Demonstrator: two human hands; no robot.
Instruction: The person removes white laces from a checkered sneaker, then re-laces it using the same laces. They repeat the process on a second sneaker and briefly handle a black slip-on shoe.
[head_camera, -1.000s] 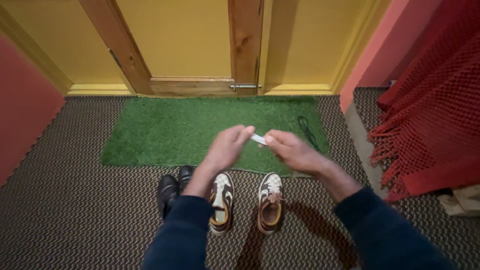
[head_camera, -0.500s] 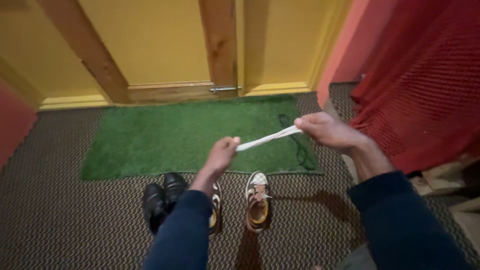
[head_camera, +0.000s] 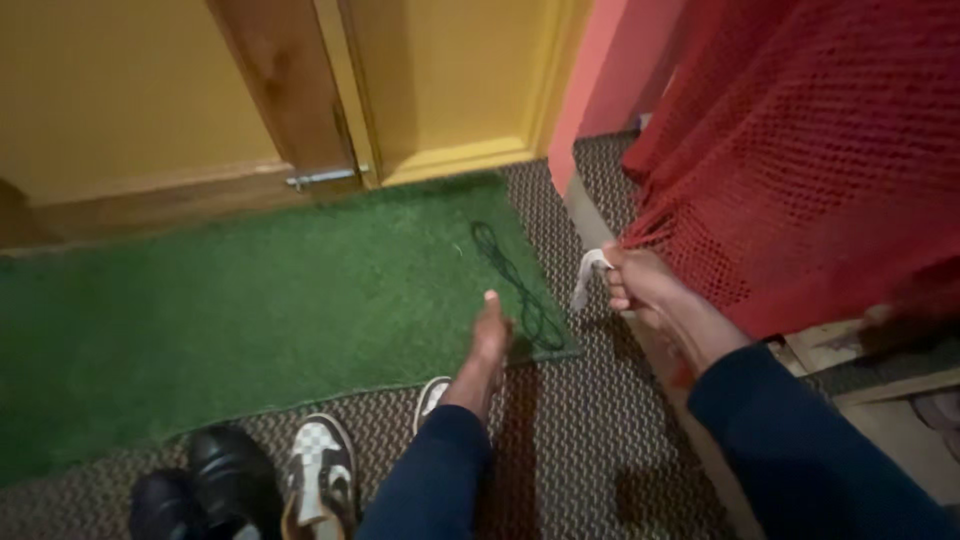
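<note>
At the lower left a pair of black shoes (head_camera: 205, 485) sat on the woven carpet (head_camera: 590, 460), with a checkered sneaker (head_camera: 320, 475) touching them on the right and the toe of a second sneaker (head_camera: 432, 393) showing just beside the left sleeve. Above them lay the green mat (head_camera: 230, 300), running up to the wooden door (head_camera: 290, 90) with its metal bolt (head_camera: 325, 178) near the floor. The left hand (head_camera: 491, 333) hung over the mat's right edge, seen edge-on, so whether its fingers were apart or together could not be told; it held nothing visible. Just to its right a dark cord (head_camera: 515, 285) lay looped on the mat. Further right, the right hand (head_camera: 632, 281) was closed in a fist, fingers clamped on a white strip (head_camera: 585, 276) whose free end drooped to the left above the carpet. Behind that hand hung a red netted cloth (head_camera: 800, 150), its fringe touching the knuckles.
</note>
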